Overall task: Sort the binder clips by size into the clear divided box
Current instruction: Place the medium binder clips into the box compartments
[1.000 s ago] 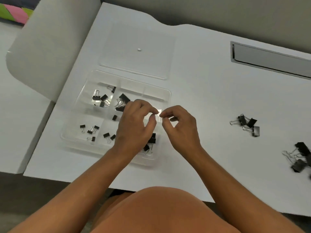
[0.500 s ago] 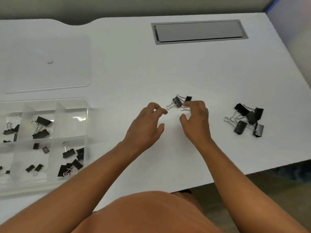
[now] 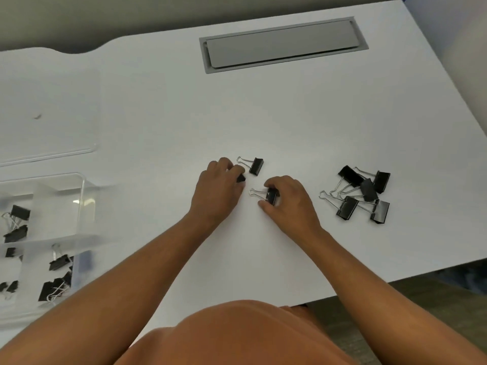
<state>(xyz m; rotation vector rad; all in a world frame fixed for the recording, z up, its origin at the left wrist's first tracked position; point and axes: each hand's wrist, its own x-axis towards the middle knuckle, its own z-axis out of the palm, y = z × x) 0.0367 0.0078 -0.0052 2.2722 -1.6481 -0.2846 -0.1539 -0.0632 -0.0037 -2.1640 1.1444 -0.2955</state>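
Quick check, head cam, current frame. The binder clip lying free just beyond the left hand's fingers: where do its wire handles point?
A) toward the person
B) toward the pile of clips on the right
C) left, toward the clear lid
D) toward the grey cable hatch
C: the free binder clip lies on the white desk with its silver handles running out to the left, on the side of the clear lid, its black body at the right.

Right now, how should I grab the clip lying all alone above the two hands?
Probably pinch the loose binder clip across its black body, coming straight down from above. It lies flat on the table, wire loops pointing left and looking thin and likely slippery. The right side, away from the left hand, is free.
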